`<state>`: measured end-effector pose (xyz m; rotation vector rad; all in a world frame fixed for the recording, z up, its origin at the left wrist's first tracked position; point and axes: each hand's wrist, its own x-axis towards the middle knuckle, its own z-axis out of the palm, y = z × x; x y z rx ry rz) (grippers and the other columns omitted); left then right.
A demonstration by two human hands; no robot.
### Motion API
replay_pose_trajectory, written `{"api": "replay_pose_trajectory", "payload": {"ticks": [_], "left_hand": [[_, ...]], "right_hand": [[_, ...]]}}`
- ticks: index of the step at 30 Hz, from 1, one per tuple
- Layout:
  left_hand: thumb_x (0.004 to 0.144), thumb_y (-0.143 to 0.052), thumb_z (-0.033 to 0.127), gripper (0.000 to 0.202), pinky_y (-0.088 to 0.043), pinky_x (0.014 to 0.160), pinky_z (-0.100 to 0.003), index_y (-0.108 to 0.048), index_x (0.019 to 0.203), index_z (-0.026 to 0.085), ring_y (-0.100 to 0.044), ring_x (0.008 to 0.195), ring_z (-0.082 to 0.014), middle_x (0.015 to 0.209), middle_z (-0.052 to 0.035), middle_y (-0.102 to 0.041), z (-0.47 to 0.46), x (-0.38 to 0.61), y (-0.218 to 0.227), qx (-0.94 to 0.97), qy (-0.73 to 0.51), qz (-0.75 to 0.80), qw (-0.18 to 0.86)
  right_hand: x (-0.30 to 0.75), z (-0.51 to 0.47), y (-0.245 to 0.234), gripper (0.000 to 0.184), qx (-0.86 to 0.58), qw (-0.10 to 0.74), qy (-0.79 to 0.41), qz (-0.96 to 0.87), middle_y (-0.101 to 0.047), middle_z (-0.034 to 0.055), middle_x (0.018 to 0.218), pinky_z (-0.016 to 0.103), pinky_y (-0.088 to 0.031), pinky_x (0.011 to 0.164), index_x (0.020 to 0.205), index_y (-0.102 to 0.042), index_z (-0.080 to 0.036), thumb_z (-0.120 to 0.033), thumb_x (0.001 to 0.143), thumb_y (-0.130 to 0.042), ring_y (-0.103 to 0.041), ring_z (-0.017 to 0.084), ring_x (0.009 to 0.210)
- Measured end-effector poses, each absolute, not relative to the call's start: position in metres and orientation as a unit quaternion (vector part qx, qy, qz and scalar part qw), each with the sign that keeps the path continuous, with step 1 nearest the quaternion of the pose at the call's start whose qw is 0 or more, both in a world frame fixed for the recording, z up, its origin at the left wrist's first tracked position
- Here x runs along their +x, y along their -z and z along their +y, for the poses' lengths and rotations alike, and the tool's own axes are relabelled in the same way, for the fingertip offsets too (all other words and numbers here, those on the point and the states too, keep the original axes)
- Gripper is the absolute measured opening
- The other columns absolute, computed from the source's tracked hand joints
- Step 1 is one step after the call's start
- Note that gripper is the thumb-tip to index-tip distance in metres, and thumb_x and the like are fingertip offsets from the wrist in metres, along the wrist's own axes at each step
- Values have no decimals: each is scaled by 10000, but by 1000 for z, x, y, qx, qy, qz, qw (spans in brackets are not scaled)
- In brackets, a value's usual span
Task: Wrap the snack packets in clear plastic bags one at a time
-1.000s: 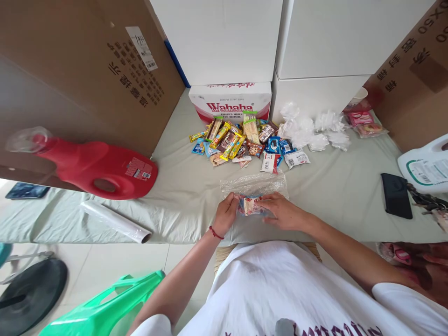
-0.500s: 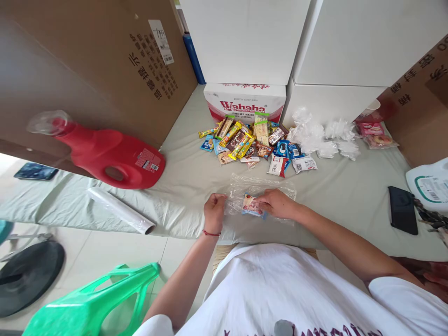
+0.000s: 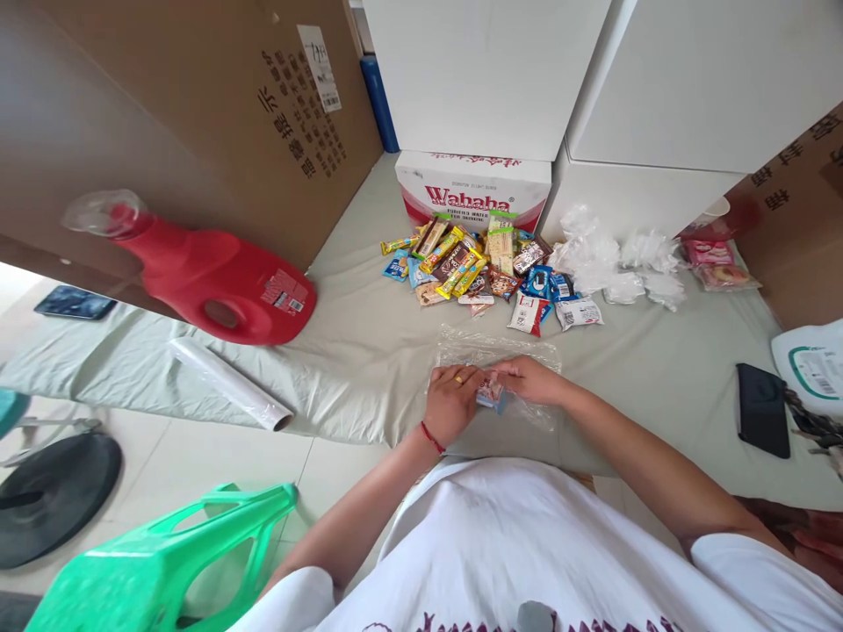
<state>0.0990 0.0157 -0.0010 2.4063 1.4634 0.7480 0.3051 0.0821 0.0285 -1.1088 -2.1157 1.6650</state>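
Note:
A small snack packet (image 3: 488, 391), pale with blue edges, lies on a sheet of clear plastic film (image 3: 538, 358) near the table's front edge. My left hand (image 3: 453, 402) is over the packet's left part, its fingers bent down on it with the film. On the other side my right hand (image 3: 530, 380) has thumb and fingers closed at the packet's right edge. The left fingertips and much of the packet are hidden. Beyond my hands is a pile of wrapped snacks (image 3: 461, 268), with several clear plastic-wrapped bundles (image 3: 593, 254) to its right.
A white Wahaba-type carton (image 3: 474, 189) stands behind the snacks. To the left are a red jug (image 3: 224, 285), a roll of plastic film (image 3: 230, 384) and a large brown box (image 3: 198, 114). A black phone (image 3: 762, 410) and white jug (image 3: 813, 364) are at right; a green stool (image 3: 171, 553) is below.
My left hand has moved right from the film's left edge onto the packet. My right hand has shifted slightly to the packet's right edge. The view has shifted a little.

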Motion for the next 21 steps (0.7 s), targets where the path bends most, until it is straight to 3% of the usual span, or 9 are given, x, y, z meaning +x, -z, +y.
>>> {"api": "replay_pose_trajectory", "payload": {"ticks": [4, 6, 9, 12, 16, 19, 21], "left_hand": [[983, -499, 183, 309, -370, 922, -433, -711, 1186, 281, -625, 1089, -246, 1200, -74, -745, 24, 101, 10, 832, -224, 499, 99], [987, -499, 189, 308, -367, 928, -435, -704, 1196, 284, -615, 1085, -244, 1217, -72, -737, 22, 102, 10, 839, -220, 490, 93], [1004, -475, 218, 303, -368, 917, -441, -695, 1204, 274, -610, 1003, -233, 1181, -79, -740, 19, 105, 7, 846, -208, 484, 81], [1000, -483, 202, 270, -365, 909, -443, -713, 1124, 269, -600, 1013, -244, 1093, -74, -752, 18, 108, 1, 844, -205, 492, 60], [963, -540, 165, 233, -362, 940, -449, -722, 1066, 268, -575, 1155, -271, 1114, -70, -742, 14, 111, -6, 835, -215, 504, 51], [963, -550, 173, 216, -364, 951, -456, -723, 1057, 262, -575, 1189, -280, 1112, -71, -739, 9, 114, -9, 828, -227, 511, 49], [966, -548, 167, 213, -366, 944, -458, -721, 1051, 255, -587, 1171, -279, 1070, -71, -744, 6, 115, -9, 825, -228, 514, 54]], "right_hand": [[328, 86, -27, 463, -403, 92, -589, -694, -632, -27, 706, 242, -403, 602, 1176, -721, -181, -483, 826, -699, -538, 144, 639], [346, 86, -30, 421, -397, 42, -582, -708, -596, -41, 663, 231, -358, 563, 1104, -747, -180, -446, 778, -736, -493, 128, 593], [375, 88, -35, 288, -396, -18, -551, -734, -579, -26, 635, 236, -342, 565, 807, -746, -170, -436, 837, -642, -470, 126, 590], [390, 98, -39, 281, -469, -35, -442, -763, -601, -5, 633, 248, -343, 577, 754, -722, -188, -368, 892, -556, -490, 142, 596], [359, 116, -42, 247, -510, 6, -235, -828, -729, 83, 911, 284, -413, 710, 957, -746, -212, -285, 958, -510, -626, 216, 845], [314, 126, -38, 306, -491, -2, -178, -853, -689, 155, 1202, 331, -445, 825, 1214, -684, -195, -333, 972, -556, -620, 280, 1066], [290, 132, -32, 371, -516, -44, -162, -840, -664, 199, 1246, 375, -444, 869, 1261, -658, -163, -325, 929, -631, -590, 332, 1136]]}}
